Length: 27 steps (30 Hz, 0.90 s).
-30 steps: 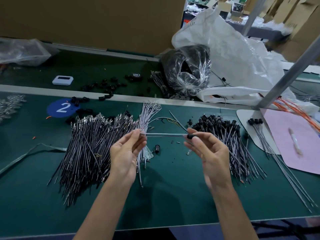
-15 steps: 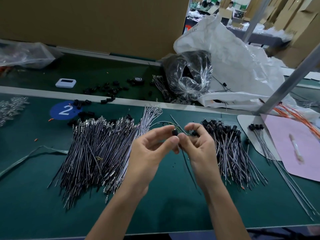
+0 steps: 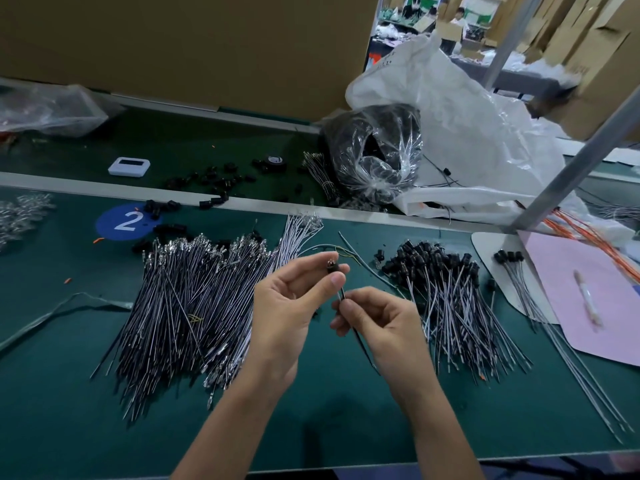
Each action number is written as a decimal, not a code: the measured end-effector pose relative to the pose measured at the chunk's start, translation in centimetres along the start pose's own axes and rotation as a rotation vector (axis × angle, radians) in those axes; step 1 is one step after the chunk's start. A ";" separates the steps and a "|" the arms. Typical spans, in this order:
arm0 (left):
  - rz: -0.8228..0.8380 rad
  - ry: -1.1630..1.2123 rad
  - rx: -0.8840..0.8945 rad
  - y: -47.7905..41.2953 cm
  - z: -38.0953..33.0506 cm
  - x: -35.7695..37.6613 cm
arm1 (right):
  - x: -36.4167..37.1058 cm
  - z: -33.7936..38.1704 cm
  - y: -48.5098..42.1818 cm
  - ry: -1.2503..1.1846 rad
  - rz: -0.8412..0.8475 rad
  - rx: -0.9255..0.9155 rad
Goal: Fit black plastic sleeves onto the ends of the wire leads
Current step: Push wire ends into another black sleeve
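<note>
while the left hand [image 3: 287, 306] pinches the black sleeve [image 3: 332, 268] steady, the right hand [image 3: 384, 323] nips the wire lead [image 3: 342, 293] in curled fingers [image 3: 362, 295] just beneath, likely to feed it in.

Left hand [image 3: 285, 306] pinching – right hand [image 3: 379, 323] pinching, just below.

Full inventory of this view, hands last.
bare wire leads: large pile, black and grey, centre left
sleeved leads: large pile, black-capped, centre right
number 2 sticker: one, blue, left
loose black sleeves: many, black, rear belt and by sticker
small display unit: one, white, rear belt
clear bag: one, holds black parts, rear centre
plastic sack: one, white, rear right
pink sheet: one, pink, right edge, under pen
orange wires: several, orange, beyond pink sheet
left hand: one, pinches black sleeve
right hand: one, pinches wire lead below it
</note>
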<state>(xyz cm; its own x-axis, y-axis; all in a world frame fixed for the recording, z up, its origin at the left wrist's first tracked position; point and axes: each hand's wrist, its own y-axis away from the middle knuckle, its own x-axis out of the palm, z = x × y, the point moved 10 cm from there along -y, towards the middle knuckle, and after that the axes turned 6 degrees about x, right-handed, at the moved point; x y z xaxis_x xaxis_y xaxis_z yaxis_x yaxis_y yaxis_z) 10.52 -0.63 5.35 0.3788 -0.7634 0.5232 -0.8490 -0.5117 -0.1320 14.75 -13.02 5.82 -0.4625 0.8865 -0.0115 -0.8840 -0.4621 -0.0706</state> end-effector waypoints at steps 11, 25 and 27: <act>-0.018 -0.022 0.004 0.0 0.1 -0.5 | -0.1 0.3 0.0 0.044 -0.080 -0.030; -0.022 -0.018 0.022 -0.3 0.1 -0.7 | -0.4 0.5 0.6 0.105 -0.139 -0.074; -0.016 0.000 0.023 -0.3 0.1 -0.7 | -0.6 0.5 0.6 0.111 -0.153 -0.081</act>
<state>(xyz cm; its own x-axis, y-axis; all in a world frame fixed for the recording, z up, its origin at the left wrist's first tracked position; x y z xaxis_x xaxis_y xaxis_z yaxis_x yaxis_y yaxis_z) 10.53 0.02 4.93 0.3924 -0.7550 0.5254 -0.8339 -0.5331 -0.1431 14.42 -13.87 6.32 -0.3087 0.9454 -0.1044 -0.9331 -0.3223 -0.1596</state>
